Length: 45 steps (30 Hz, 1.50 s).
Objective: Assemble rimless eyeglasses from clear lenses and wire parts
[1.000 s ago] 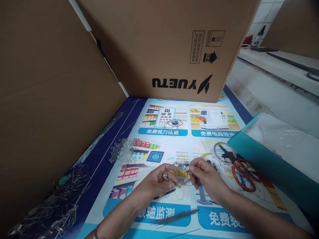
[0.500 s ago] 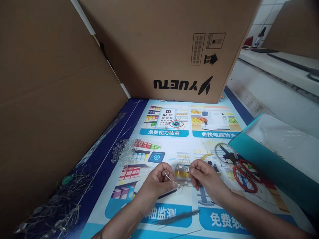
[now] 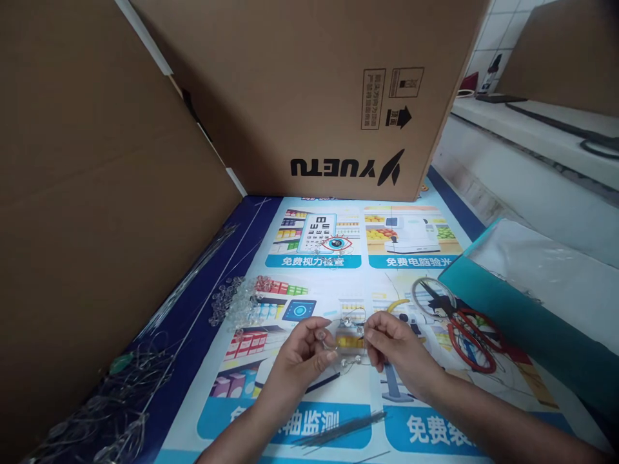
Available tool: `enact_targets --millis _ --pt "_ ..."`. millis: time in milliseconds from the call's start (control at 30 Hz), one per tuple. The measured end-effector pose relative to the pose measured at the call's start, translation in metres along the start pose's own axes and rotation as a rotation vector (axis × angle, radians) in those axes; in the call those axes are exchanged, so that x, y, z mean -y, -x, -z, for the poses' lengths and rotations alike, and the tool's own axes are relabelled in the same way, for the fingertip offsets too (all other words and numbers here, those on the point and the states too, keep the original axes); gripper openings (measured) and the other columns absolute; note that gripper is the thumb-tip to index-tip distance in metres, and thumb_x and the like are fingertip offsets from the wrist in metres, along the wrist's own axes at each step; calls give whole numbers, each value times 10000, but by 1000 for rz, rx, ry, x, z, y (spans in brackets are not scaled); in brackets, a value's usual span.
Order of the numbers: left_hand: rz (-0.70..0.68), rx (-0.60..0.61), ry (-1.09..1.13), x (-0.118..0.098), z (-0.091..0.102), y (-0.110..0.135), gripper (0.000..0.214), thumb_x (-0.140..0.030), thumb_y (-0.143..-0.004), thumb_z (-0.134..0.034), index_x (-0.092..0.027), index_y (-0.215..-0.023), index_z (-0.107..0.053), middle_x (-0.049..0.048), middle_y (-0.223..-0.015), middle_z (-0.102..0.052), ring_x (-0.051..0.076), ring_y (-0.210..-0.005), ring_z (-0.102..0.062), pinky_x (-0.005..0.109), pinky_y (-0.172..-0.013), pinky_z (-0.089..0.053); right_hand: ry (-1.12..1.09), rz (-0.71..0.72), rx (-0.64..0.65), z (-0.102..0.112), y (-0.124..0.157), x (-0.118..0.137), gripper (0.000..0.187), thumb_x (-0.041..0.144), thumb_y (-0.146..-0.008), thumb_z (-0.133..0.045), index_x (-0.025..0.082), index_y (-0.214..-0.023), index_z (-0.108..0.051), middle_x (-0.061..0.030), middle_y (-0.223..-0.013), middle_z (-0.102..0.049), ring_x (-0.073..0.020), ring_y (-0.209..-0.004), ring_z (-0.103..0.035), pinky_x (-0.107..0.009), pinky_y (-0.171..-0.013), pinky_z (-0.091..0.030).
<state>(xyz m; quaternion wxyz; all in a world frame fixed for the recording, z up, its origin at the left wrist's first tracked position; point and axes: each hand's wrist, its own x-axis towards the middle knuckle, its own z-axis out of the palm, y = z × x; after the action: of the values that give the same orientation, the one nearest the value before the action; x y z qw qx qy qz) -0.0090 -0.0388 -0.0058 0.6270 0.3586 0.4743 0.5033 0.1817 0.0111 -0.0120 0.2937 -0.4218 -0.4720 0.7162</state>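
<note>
- Plainly, the beaded wire [image 3: 347,321] hangs between the two hands, over the desk [image 3: 193,348].
- Its longer run goes crosswise, from the left hand [image 3: 300,358] to the right hand [image 3: 401,345]; it lies rightward of the left fingers and leftward of the right ones, touching both, so neither hand is nearer.
- The right fingers pinch its right side between thumb and forefinger; the left fingers curl around its left part, a bead beside them, though how tightly they grip I cannot tell.
- The wire looks thin and greyish, bent into loose curves, with round, clear, shiny beads at its far and near sides.
- A bundle of thin rods [image 3: 338,430] lies nearer the person; a heap of loose beads [image 3: 236,303] sits farther left.
</note>
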Motion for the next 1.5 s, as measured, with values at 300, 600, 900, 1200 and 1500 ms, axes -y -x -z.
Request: enact_targets --millis 300,600,900,1200,1500 --pt "-156 -101 -379 1 4 5 358 -301 -783 -592 -218 -1130 -567 58 -932 -585 159 -788 -533 254 -678 -442 -9 18 -8 -1 -1 -1 165 339 -845 -500 185 -795 -472 55 -548 -490 -66 -446 -418 -184 -413 -304" --pt "-278 -145 -604 -4 5 5 241 -286 -820 -536 -212 -1026 -636 62 -924 -626 201 -863 -564 298 -752 -444 9 -10 -13 -4 2 5 159 329 -842 -497 183 -786 -469 52 -540 -494 -72 -459 -420 -188 -420 -298" --pt "-50 -55 -222 3 8 -2 295 -284 -816 -550 -190 -1096 -554 77 -1005 -652 155 -761 -597 266 -670 -473 0 2 -10 -1 1 1 160 339 -864 -458 191 -805 -469 49 -552 -493 -72 -469 -406 -195 -450 -310" --pt "-144 -119 -442 2 6 3 213 -247 -793 -571 -200 -998 -535 50 -941 -655 171 -827 -604 275 -715 -486 299 122 -70 -2 3 5 267 308 -841 -467 228 -1090 -410 -21 -848 -548 -136 -685 -542 -249 -540 -442" --pt "-110 -16 -320 0 0 1 153 -231 -799 -561 -185 -939 -521 37 -840 -625 153 -755 -580 252 -654 -453 1315 1036 20 -6 7 23 348 112 -813 -515 248 -1133 -542 -54 -1103 -583 -224 -1023 -475 -395 -850 -388"
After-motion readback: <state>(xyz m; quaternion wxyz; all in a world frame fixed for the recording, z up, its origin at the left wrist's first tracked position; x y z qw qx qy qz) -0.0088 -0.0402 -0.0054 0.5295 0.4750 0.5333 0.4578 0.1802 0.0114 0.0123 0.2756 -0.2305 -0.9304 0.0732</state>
